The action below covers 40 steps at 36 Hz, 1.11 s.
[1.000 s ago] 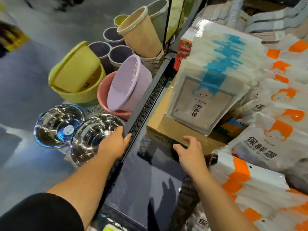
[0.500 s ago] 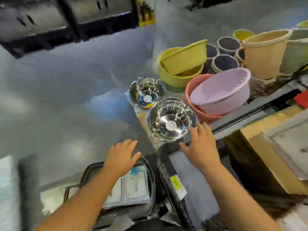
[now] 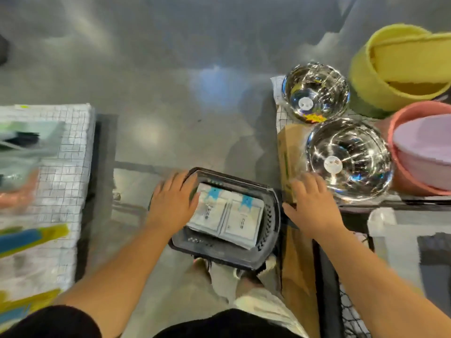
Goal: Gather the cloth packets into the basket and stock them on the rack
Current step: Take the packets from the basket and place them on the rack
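at basket (image 3: pixel 220 253) w/ packets (image 3: pixel 235 217), l hand (image 3: pixel 174 203), r hand (image 3: pixel 314 208) spread.

Packets (image 3: pixel 227 215) in basket (image 3: pixel 269 215), bowls (image 3: pixel 347 157) right.

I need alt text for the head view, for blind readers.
The left hand and right hand, both open, flank a dark basket on the floor that holds white packets side by side. Steel bowls and tubs stand at the right.

The left hand (image 3: pixel 172 203) reaches forward and down, palm down, fingers loosely straight. The right hand (image 3: pixel 314 208) does likewise, apparently holding nothing, though it is blurred.
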### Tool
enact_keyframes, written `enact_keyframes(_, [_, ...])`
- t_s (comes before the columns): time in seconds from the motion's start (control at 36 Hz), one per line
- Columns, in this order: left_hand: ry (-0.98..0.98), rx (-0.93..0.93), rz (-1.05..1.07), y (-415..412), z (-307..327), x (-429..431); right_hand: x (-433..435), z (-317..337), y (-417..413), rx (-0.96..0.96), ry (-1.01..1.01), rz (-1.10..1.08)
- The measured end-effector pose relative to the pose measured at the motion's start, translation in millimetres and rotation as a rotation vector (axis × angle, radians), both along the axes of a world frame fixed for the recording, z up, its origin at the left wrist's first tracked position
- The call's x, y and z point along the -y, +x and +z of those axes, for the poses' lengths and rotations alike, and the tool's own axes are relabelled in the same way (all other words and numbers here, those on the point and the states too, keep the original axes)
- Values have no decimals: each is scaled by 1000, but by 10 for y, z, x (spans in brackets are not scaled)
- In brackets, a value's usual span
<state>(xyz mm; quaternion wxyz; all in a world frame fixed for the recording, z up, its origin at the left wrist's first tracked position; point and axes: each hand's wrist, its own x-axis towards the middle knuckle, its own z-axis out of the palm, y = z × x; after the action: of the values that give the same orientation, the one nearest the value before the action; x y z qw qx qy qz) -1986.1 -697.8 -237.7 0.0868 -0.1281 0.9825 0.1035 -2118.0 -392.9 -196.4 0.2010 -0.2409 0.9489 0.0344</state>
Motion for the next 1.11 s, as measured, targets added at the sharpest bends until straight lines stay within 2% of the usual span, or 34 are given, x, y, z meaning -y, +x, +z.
enact_keyframes(0.19, [21,145,-45,48,-953,306,331,-1090,146,167,116,32])
enact_keyframes(0.36, [24,252,-80,72,-2171,404,344,-2397,355,272,188,56])
enact_keyframes(0.58, [43,382,-102,209,-3755,260,224,-3976,678,436,183,-48])
enact_keyframes(0.67, [88,435,-12,292,-4251,176,201,-4453,794,461,170,-110])
enact_keyframes(0.83, [145,566,290,347,-4863,36,210,-5124,1006,426,142,-380])
enact_keyframes(1.0, [212,496,490,380,-4987,-10,287,-5387,1088,422,39,-963])
enact_keyframes(1.11, [146,416,586,338,-4949,-95,232,-5370,1084,305,-11,-1025])
